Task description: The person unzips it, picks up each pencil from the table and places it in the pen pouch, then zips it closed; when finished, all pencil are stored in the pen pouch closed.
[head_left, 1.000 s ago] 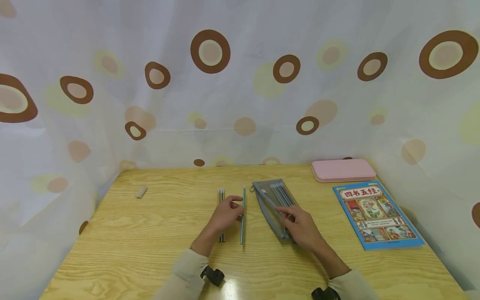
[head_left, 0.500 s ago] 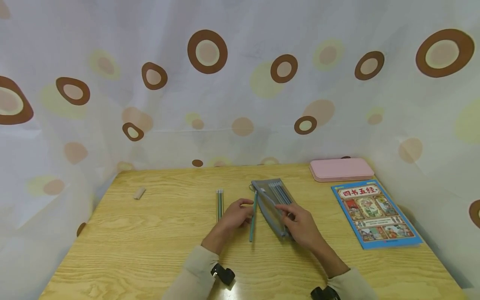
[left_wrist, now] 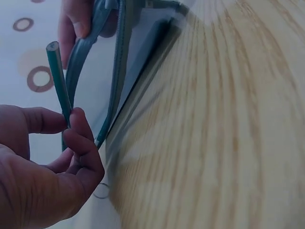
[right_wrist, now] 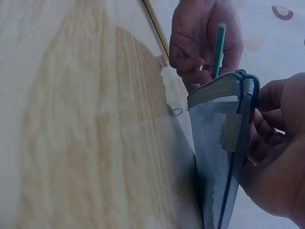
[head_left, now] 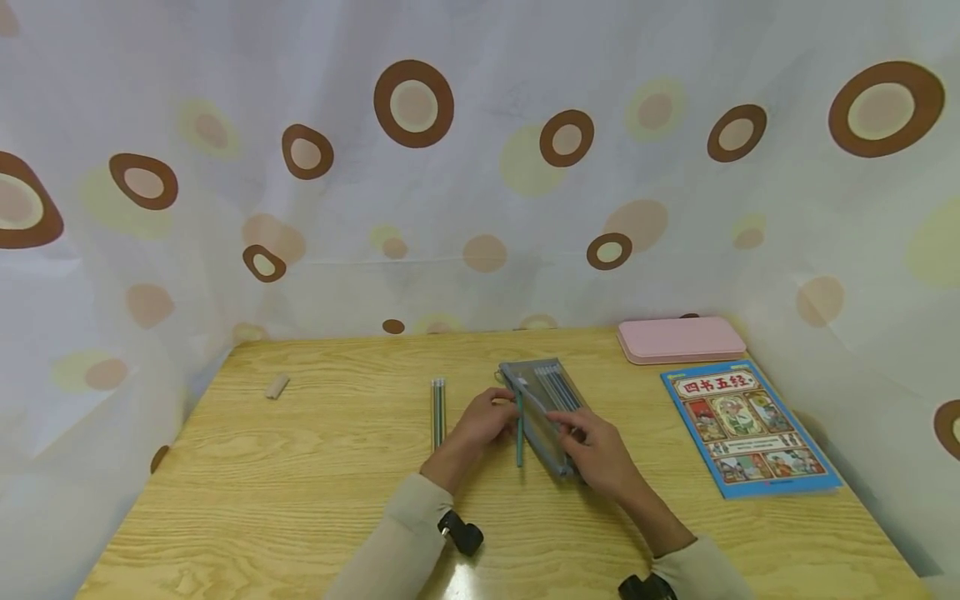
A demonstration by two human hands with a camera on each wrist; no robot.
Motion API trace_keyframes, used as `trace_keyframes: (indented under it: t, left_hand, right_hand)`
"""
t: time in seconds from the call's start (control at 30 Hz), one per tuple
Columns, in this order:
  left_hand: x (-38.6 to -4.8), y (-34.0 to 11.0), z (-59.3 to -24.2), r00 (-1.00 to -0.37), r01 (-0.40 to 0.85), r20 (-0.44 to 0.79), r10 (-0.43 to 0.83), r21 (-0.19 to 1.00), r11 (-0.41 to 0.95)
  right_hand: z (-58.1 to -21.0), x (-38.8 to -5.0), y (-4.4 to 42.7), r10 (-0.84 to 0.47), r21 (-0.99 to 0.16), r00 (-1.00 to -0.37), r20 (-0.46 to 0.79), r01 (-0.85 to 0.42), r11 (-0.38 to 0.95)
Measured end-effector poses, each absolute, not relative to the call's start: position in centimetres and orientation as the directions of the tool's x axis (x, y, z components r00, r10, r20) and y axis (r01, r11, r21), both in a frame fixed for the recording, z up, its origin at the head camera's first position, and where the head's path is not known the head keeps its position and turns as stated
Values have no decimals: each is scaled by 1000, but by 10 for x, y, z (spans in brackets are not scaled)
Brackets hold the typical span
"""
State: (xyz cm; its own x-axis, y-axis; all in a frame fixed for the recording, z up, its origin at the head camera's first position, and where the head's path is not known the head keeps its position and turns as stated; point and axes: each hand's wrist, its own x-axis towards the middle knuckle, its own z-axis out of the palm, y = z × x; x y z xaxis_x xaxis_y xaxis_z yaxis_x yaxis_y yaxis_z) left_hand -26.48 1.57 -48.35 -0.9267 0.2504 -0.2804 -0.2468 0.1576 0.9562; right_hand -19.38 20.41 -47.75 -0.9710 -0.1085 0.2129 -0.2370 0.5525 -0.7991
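My left hand [head_left: 483, 423] pinches a green pencil [head_left: 520, 437] between thumb and fingers, at the open zipper side of a grey mesh pencil pouch [head_left: 542, 427]. In the left wrist view the pencil [left_wrist: 57, 78] stands beside the parted zipper edges [left_wrist: 119, 62]. My right hand [head_left: 600, 457] grips the pouch's edge; the right wrist view shows its fingers behind the pouch [right_wrist: 214, 138]. Several pencils [head_left: 557, 387] lie inside the pouch, seen through the mesh. Left of my left hand, a few more pencils [head_left: 438, 408] lie side by side on the table, partly hidden by the forearm.
The wooden table [head_left: 330, 483] carries an eraser [head_left: 277, 386] at the far left. At the back right lies a pink pencil case [head_left: 681, 340], with a blue-covered book [head_left: 750, 429] in front of it. A dotted curtain [head_left: 480, 183] hangs behind the table.
My left hand has moved right with the green pencil, from beside the loose pencils to the pouch's opening. My right hand has stayed on the pouch.
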Motion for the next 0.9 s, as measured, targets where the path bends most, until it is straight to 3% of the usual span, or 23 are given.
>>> trace_keyframes:
  t: [0.5, 0.9]
  left_hand:
    - [-266, 26, -486, -946, -207, -223, 236, 974, 93]
    - [-259, 31, -489, -913, -137, -244, 326, 938, 319]
  right_hand:
    - [-477, -194, 202, -116, -809, -974, 196, -228, 542]
    - [-475, -193, 204, -108, -816, -980, 169, -201, 542]
